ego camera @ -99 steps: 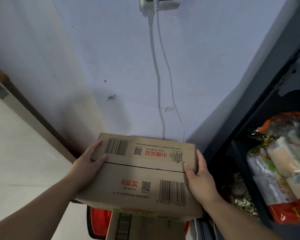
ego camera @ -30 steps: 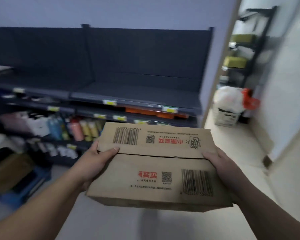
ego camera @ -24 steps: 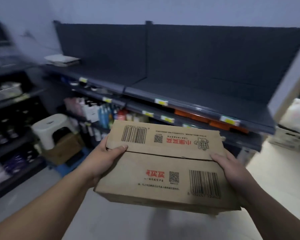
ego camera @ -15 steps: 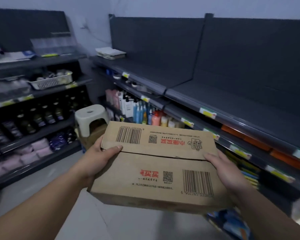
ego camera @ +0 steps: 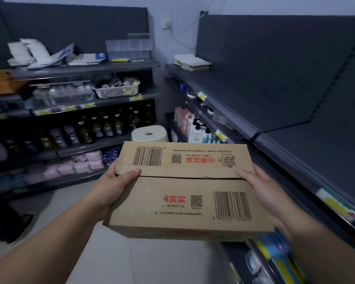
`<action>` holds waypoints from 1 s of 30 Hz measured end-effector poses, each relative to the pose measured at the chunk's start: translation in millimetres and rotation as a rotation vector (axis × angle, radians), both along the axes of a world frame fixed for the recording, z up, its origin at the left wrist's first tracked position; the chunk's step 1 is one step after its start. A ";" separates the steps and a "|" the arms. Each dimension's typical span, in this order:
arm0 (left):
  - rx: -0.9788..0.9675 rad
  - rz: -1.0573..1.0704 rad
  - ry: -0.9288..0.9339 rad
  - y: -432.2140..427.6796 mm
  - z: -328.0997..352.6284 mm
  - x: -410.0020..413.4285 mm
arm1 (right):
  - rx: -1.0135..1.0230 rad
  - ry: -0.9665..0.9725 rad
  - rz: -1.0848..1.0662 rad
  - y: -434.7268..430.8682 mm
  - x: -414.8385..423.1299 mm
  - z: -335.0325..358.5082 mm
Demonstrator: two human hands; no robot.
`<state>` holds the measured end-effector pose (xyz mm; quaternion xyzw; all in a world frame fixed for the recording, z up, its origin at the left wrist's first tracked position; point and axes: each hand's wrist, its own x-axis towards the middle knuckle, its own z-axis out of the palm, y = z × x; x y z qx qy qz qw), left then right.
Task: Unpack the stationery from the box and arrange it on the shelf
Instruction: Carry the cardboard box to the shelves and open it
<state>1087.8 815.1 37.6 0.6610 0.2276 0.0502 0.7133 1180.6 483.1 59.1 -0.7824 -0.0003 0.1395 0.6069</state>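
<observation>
Right now the closed cardboard box [ego camera: 184, 189] hangs mid-air between both hands — left hand [ego camera: 111, 187] and right hand [ego camera: 262, 191] each curl around a side, thumbs on top — near the dark shelf [ego camera: 285, 111] at right.

The brown cardboard box [ego camera: 184, 193] lay between the left hand [ego camera: 111, 187] and the right hand [ego camera: 262, 189]. A round pale plastic stool [ego camera: 150, 134] stood behind it. A dark metal shelf [ego camera: 295, 111] ran along its right.
</observation>
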 end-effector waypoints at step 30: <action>0.128 0.322 0.191 320.3 -61.4 413.5 | 0.001 0.193 0.302 362.0 511.5 -85.1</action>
